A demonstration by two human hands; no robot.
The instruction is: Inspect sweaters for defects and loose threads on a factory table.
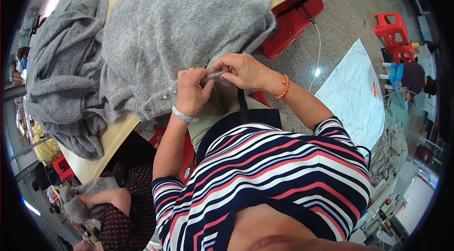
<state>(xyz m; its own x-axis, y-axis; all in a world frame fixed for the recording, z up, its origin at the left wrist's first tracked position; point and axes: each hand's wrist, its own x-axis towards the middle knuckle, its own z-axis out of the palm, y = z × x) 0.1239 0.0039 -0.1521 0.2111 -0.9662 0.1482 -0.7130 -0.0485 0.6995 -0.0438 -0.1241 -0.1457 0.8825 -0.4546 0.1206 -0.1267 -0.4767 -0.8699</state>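
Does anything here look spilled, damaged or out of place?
Nothing looks spilled or plainly damaged. The one untidy spot is the grey knit heap at the left of the table: it lies bunched and folded, while the grey garment beside it is more spread out.

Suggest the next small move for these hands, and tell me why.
Probably slide the right hand a little along the garment's edge while the left hand steadies it. Both hands pinch that edge close together, leaving only a short stretch between them, and the rest of the garment lies spread over the table.
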